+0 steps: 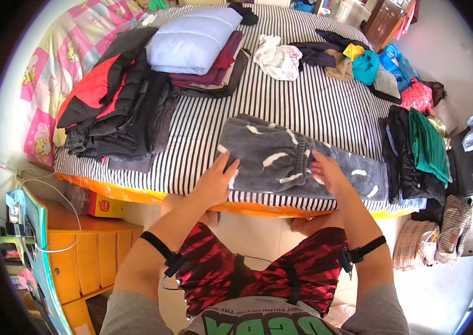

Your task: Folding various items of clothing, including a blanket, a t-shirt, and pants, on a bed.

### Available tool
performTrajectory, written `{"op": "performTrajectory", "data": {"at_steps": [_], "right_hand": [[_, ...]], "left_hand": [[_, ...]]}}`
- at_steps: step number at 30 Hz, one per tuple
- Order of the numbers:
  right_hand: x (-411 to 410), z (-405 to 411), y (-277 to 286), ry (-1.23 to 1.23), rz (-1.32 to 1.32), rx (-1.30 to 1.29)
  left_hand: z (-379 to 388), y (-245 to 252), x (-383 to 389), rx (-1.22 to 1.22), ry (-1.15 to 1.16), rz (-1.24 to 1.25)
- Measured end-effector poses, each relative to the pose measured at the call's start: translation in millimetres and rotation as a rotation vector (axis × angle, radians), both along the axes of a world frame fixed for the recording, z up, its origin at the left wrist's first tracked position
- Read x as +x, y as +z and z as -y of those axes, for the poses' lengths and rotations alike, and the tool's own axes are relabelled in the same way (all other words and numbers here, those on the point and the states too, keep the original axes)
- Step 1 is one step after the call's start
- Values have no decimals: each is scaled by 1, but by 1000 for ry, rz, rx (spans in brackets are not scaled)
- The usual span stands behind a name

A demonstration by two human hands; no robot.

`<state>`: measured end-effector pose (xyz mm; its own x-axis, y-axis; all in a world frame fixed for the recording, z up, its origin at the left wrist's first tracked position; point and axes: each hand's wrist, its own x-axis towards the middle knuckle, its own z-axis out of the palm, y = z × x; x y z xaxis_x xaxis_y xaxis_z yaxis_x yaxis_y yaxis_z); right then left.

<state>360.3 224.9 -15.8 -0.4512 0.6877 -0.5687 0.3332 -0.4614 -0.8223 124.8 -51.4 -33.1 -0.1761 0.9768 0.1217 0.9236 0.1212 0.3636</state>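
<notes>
Grey fleece pants [261,155] with a white feather pattern lie at the near edge of a striped bed sheet [203,125]. Their upper part is folded over, with the gathered elastic waistband near the middle, and the legs stretch right. My left hand [219,182] rests on the left end of the fabric, fingers spread. Just right of the waistband, my right hand [327,171] is at the fabric with its fingers slightly curled; whether it pinches any cloth cannot be told.
Dark folded clothes [115,113] are piled left, with a light blue padded item [194,39] on another stack behind. A white plastic bag [278,58] and loose garments lie further back. Black and green clothes [429,146] sit right; a wooden drawer cabinet [86,255] stands lower left.
</notes>
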Motion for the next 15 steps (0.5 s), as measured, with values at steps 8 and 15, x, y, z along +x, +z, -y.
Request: {"op": "performTrajectory", "data": {"at_steps": [8,15], "right_hand": [[-43,31,9,274,-82,248],[-21,44,49,539,-273,787]], "left_hand": [[-57,19,-58,134,18,156],[-143,76,-45,-233,-268,257]]}}
